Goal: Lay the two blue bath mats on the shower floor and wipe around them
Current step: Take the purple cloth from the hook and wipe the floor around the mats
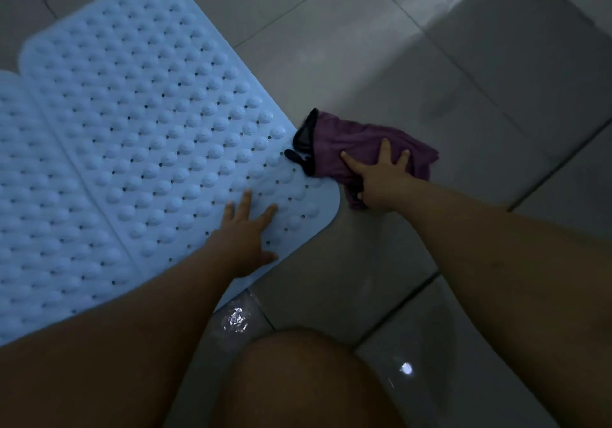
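Two light blue bumpy bath mats lie side by side on the grey tiled floor: one mat point(159, 103) in the middle, the other mat point(36, 215) at the left edge. My left hand point(246, 239) presses flat, fingers spread, on the near right corner of the middle mat. My right hand point(381, 176) presses with spread fingers on a purple cloth point(351, 144) with black trim. The cloth lies on the tiles right beside that mat's corner.
Glossy grey floor tiles point(447, 73) with dark grout lines stretch to the right and back. Wet glints show on the near tiles point(236, 318). My bare knee point(304, 381) is at the bottom centre.
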